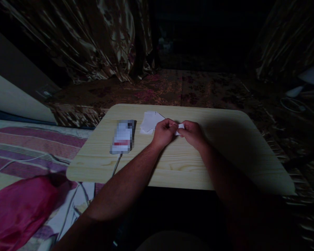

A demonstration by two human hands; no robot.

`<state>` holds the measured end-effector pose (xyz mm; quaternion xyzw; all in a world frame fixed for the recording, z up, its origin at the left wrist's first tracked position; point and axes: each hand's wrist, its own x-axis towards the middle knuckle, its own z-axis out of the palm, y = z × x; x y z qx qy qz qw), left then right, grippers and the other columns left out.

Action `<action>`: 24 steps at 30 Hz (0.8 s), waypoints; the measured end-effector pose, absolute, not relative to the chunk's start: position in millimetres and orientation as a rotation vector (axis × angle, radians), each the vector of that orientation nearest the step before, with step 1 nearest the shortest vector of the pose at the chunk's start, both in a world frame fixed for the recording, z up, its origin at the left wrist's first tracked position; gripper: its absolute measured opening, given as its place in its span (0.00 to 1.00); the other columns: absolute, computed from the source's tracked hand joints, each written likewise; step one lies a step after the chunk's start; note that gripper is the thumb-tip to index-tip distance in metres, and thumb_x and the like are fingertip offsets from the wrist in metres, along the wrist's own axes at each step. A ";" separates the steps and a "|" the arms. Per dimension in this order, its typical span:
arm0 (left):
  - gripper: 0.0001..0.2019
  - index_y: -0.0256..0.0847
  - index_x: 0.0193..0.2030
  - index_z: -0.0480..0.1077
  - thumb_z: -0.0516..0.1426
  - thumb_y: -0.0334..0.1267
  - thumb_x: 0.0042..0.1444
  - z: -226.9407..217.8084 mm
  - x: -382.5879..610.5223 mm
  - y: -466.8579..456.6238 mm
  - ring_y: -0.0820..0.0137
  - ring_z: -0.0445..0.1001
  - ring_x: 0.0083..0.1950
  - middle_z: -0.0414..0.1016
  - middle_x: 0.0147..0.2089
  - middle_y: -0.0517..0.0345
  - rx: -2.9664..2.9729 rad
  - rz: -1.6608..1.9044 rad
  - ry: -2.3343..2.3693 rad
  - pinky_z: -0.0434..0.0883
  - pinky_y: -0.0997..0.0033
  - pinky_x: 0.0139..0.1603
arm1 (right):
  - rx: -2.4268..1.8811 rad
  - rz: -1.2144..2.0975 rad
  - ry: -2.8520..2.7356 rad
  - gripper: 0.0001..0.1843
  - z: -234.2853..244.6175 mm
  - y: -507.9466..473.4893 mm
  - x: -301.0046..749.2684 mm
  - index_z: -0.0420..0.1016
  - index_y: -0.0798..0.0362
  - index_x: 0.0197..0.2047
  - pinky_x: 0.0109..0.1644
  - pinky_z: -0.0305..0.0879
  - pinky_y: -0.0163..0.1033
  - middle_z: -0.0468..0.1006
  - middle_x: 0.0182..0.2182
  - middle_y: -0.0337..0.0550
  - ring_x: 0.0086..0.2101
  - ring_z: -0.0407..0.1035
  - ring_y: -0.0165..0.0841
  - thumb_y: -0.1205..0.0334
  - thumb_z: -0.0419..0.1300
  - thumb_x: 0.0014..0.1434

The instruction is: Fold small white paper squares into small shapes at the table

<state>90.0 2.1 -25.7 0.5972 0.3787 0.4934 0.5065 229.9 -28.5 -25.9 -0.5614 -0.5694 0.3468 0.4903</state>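
Both of my hands meet at the middle of a light wooden table (pixel 225 153). My left hand (pixel 163 133) and my right hand (pixel 192 133) are closed in a pinch on a small white piece of paper (pixel 180 126) held between them just above the tabletop. A small pile of white paper pieces (pixel 149 121) lies on the table just behind my left hand. Most of the held paper is hidden by my fingers.
A phone (pixel 122 136) with a lit screen lies on the table's left part, its cable (pixel 116 164) running off the near edge. A striped bedcover (pixel 28 150) and a pink cloth (pixel 21 205) lie at the left. Patterned curtains (pixel 89 38) hang behind.
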 end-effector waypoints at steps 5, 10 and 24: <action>0.08 0.37 0.28 0.71 0.61 0.41 0.49 -27.3 90.3 1.6 0.76 0.62 0.22 0.68 0.22 0.62 1.446 1.175 0.923 0.59 0.75 0.23 | -1.364 0.825 -1.374 0.04 -25.5 -29.2 230.7 0.70 0.53 0.27 0.24 0.54 0.33 0.71 0.20 0.34 0.22 0.63 0.28 0.62 0.59 0.46; 0.06 0.38 0.29 0.71 0.60 0.39 0.49 -29.1 89.6 4.5 0.76 0.63 0.24 0.69 0.24 0.62 1.432 1.230 0.887 0.61 0.75 0.26 | -1.313 0.890 -1.355 0.06 -19.0 -32.3 227.9 0.70 0.54 0.28 0.24 0.54 0.33 0.71 0.20 0.35 0.22 0.63 0.27 0.60 0.61 0.47; 0.09 0.38 0.30 0.69 0.62 0.40 0.47 -22.9 90.8 4.0 0.79 0.57 0.20 0.62 0.21 0.65 1.180 1.215 0.851 0.55 0.76 0.20 | -1.249 0.972 -1.138 0.09 -12.5 -30.3 233.9 0.71 0.54 0.32 0.24 0.63 0.33 0.73 0.19 0.36 0.20 0.65 0.27 0.60 0.63 0.47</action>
